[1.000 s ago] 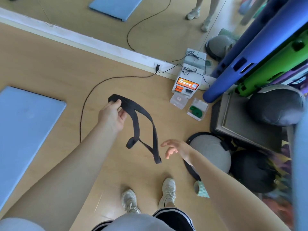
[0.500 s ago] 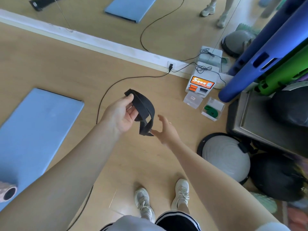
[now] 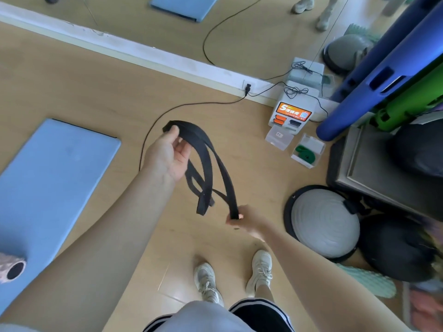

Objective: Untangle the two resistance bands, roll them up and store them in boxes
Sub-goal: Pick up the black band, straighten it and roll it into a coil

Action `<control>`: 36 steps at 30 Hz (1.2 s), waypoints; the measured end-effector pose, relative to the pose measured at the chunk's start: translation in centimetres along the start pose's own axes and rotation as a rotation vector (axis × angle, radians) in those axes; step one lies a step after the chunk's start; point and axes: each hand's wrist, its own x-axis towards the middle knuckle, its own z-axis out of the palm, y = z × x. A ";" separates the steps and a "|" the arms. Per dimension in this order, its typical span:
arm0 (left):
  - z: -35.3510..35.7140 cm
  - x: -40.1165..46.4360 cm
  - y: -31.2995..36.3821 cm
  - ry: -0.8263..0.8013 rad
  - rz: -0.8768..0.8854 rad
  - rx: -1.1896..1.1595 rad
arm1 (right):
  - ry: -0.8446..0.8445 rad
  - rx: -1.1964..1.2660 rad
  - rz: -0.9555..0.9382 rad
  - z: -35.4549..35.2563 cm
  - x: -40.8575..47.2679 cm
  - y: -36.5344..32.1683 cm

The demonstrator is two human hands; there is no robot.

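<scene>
A black resistance band (image 3: 208, 164) hangs in loops above the wooden floor. My left hand (image 3: 167, 155) holds its upper end with the thumb on top. Lower and to the right, my right hand (image 3: 247, 220) pinches one strand's bottom end, pulling it away from the other loops. On the floor at the right stand two clear boxes: one (image 3: 279, 137) looks empty, the other (image 3: 308, 150) holds a rolled green resistance band (image 3: 304, 150).
A blue mat (image 3: 52, 178) lies on the left with a foam roller (image 3: 12, 269) on it. A black cable (image 3: 182, 109) crosses the floor to a wall socket. A charging kiosk (image 3: 292, 113), grey balance dome (image 3: 323, 221), blue and green rollers stand right.
The bunched band has been pulled out longer. My right hand took one end and moved down and right, away from my left hand.
</scene>
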 end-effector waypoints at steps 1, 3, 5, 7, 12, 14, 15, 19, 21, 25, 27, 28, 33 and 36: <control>-0.6 0.8 0.1 0.018 0.012 -0.010 | 0.128 0.074 0.062 -0.8 -0.2 0.7; -1.8 2.1 -0.3 0.072 0.018 0.044 | 0.448 0.360 0.204 -2.9 -1.0 1.6; -2.7 2.9 -1.7 0.116 -0.007 0.146 | 0.697 0.623 0.306 -5.0 -1.8 2.0; -3.1 3.2 -3.3 0.114 -0.029 0.192 | 0.765 0.855 0.347 -6.8 -2.4 1.6; -3.2 3.4 -5.0 0.106 -0.045 0.110 | 0.711 1.001 0.289 -8.8 -4.4 0.2; -3.3 3.9 -4.7 0.109 -0.015 0.094 | 0.730 0.836 0.279 -9.4 -5.3 0.8; -3.4 4.1 -4.4 0.111 -0.001 0.082 | 0.739 0.728 0.275 -9.7 -5.9 1.6; -4.1 4.9 -3.4 0.146 -0.004 0.041 | 0.674 0.484 0.281 -10.7 -7.6 4.4; -4.4 5.0 -3.6 0.157 -0.017 0.048 | 0.651 0.448 0.309 -10.6 -7.8 4.8; -5.4 5.8 -4.1 0.199 -0.020 0.098 | 0.833 0.189 0.325 -10.6 -7.9 4.6; -5.9 6.0 -4.6 0.204 -0.038 0.118 | 0.795 0.307 0.347 -10.7 -8.0 4.1; -5.9 5.9 -4.9 0.193 -0.046 0.113 | 0.743 0.466 0.372 -10.8 -8.1 3.8; -5.9 6.5 -5.4 0.200 -0.102 0.019 | 0.491 1.018 0.275 -11.1 -8.9 2.4; -6.6 7.9 -5.7 0.250 -0.108 0.167 | 0.307 1.128 0.114 -11.5 -9.5 1.2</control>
